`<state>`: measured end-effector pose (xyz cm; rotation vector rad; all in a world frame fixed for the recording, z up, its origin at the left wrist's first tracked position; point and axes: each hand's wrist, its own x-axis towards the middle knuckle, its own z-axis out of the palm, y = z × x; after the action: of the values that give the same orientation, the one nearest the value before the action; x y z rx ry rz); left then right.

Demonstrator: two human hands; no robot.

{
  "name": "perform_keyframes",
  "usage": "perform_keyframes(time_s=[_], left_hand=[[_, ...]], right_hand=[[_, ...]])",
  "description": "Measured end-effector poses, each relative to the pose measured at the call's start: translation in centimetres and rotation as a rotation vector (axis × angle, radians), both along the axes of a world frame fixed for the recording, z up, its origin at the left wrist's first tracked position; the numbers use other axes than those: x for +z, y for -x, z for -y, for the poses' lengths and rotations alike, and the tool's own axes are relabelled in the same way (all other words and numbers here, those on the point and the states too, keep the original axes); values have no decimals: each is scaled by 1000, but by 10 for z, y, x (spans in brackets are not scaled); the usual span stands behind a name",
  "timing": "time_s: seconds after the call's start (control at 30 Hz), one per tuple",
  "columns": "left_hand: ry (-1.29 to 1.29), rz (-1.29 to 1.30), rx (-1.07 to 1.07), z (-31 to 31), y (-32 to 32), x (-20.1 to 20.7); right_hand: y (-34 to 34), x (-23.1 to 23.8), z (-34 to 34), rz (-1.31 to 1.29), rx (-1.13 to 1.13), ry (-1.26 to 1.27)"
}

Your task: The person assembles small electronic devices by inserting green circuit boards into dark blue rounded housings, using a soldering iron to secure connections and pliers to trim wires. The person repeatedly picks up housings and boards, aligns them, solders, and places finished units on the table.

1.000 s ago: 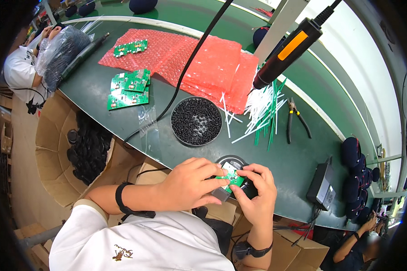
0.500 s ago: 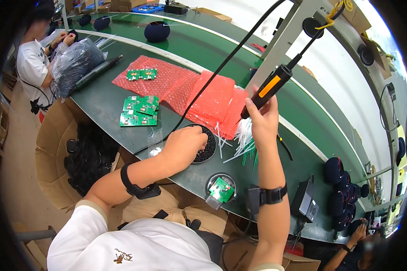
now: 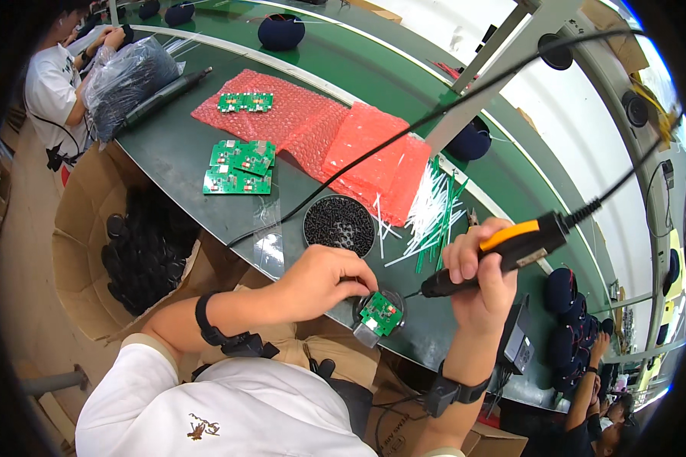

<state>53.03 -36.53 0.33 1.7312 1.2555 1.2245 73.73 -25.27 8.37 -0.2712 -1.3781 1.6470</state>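
My right hand (image 3: 482,276) is wrapped round a black and orange electric screwdriver (image 3: 537,242), now tilted low with its bit pointing left toward a small green circuit board (image 3: 379,314). That board rests on a round dark holder (image 3: 400,303) at the bench's near edge. My left hand (image 3: 324,283) is closed in a pinch just above the board's upper left corner; whatever lies between the fingertips is too small to make out. Behind that hand stands a round dish (image 3: 346,231) of tiny black pieces that look like screws.
Several green boards (image 3: 238,169) lie at left, others on red bubble wrap (image 3: 297,126). White and green ties (image 3: 434,221) spread behind the right hand. A black cable (image 3: 389,141) crosses the view. Dark round items (image 3: 568,327) stand right; a carton (image 3: 84,251) of black parts stands left.
My left hand has gone from the dish to the board, fingertips pinched. My right hand has lowered the screwdriver and swung its bit toward the board.
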Motion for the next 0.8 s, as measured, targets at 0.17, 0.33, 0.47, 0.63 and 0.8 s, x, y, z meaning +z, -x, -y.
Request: perform_keyframes(time_s=[0.17,0.33,0.47,0.63,0.8], left_hand=[[-17,56,5,-1,-17,-13],[18,22,26,-3,-27,-17],[-48,-33,26,-5,-28,-20],[-86,-47,34,-4,-26,-17],[-91,-35,32,-5,-27,-15]], right_hand=[[6,11,31,-5,-57,37],[12,5,42,-12,-179,-53],[21,2,48,-75,-195,-78],[24,0,50,-90,-201,-81],[24,-1,50,-81,-214,-86]])
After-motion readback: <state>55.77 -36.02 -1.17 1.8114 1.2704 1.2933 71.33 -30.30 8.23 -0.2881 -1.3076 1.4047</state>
